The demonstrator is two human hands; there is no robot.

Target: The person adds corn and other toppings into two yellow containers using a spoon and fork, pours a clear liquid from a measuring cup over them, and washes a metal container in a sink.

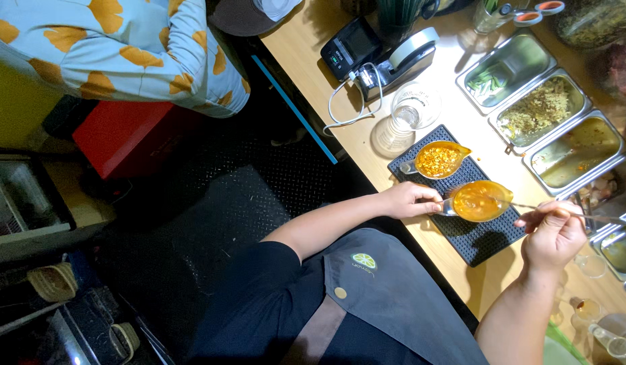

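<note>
Two sauce boats [462, 182] sit on one black mat [475, 240]; left hand [409, 200] fingers pinch one's handle, right hand [555, 233] fingers pinch one spoon [522, 205].

Two hands are at work: a left hand [409, 200] and a right hand [551, 234]. Two small metal sauce boats sit on one black rubber mat [476, 238], the nearer sauce boat [480, 201] holding orange sauce and the farther sauce boat [439, 160] a chunkier mix. One long spoon [529, 207] is visible. Three steel trays [539, 108] line the wooden counter [313, 47] in plain view, with more cut off at the frame's edge. One clear glass [416, 105], one card terminal [350, 49]
</note>
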